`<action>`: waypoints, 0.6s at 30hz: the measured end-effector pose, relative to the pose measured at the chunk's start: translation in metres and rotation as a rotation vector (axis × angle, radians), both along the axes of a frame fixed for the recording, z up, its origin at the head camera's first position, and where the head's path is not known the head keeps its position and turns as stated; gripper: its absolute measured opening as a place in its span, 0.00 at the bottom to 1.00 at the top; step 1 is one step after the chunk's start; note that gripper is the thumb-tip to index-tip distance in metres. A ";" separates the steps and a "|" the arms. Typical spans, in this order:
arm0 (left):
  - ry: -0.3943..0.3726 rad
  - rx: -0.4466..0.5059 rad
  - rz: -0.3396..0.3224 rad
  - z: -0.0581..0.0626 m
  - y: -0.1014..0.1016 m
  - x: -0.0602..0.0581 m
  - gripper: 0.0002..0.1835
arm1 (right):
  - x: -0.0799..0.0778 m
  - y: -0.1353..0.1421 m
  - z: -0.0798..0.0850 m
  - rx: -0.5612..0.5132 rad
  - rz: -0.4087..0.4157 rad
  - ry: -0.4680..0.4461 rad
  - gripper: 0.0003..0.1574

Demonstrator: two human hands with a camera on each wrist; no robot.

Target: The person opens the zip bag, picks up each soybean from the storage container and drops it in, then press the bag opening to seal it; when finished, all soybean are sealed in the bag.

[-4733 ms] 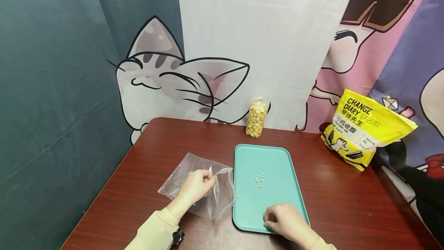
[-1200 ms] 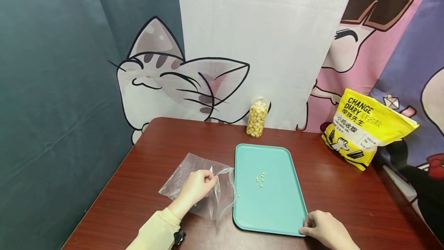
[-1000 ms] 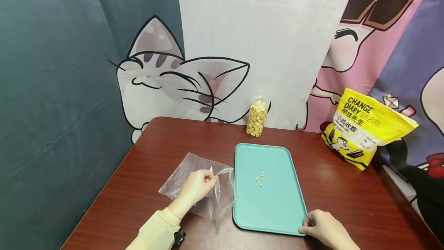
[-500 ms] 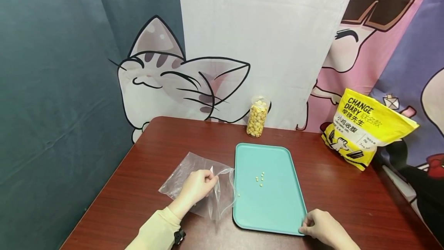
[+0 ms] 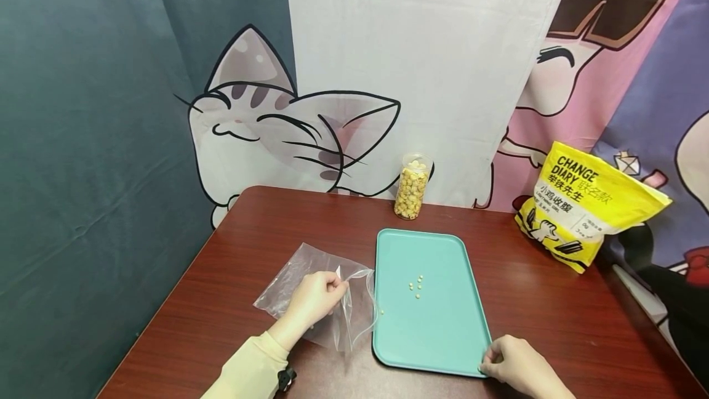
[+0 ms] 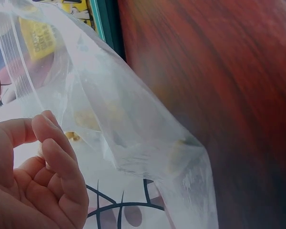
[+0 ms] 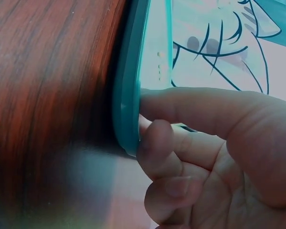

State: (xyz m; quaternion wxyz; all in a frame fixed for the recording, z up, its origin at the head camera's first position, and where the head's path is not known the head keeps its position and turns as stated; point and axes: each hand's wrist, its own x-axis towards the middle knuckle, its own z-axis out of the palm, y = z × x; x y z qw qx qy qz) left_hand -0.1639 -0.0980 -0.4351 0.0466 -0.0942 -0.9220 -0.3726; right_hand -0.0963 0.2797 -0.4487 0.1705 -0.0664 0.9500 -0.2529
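My left hand [image 5: 316, 294] pinches the upper layer of a clear zip bag [image 5: 293, 270] near its mouth, which faces the tray. In the left wrist view, the bag's film [image 6: 133, 119] stands raised beyond the curled fingers. Several small pale-yellow pellets [image 5: 418, 296] lie mid-tray on the turquoise tray [image 5: 429, 337], and one more pellet [image 5: 381, 313] sits by its left rim, next to the bag's mouth. My right hand [image 5: 520, 362] grips the tray's near right corner between thumb and fingertips; in the right wrist view the tray's rim [image 7: 126, 95] meets those fingers.
A clear jar [image 5: 411, 189] filled with yellow pieces stands behind the tray at the table's back edge. A large yellow snack bag [image 5: 581, 202] leans at the back right. The brown table [image 5: 232, 276] backs onto a printed cloth backdrop.
Since the earliest frame, my right hand has moved right, from over the tray's near end to its near right corner. The left hand keeps its hold on the zip bag.
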 end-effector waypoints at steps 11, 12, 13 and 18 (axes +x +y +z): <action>-0.003 -0.002 -0.007 0.003 0.000 0.000 0.17 | 0.001 -0.017 0.007 0.270 -0.102 0.083 0.15; -0.002 -0.005 -0.007 0.003 0.000 0.000 0.17 | 0.000 -0.018 0.007 0.284 -0.096 0.099 0.14; -0.003 -0.008 -0.007 0.003 0.000 0.000 0.17 | 0.000 -0.019 0.008 0.295 -0.091 0.113 0.14; -0.006 -0.006 -0.010 0.002 0.000 0.000 0.17 | -0.001 -0.019 0.010 0.297 -0.071 0.116 0.11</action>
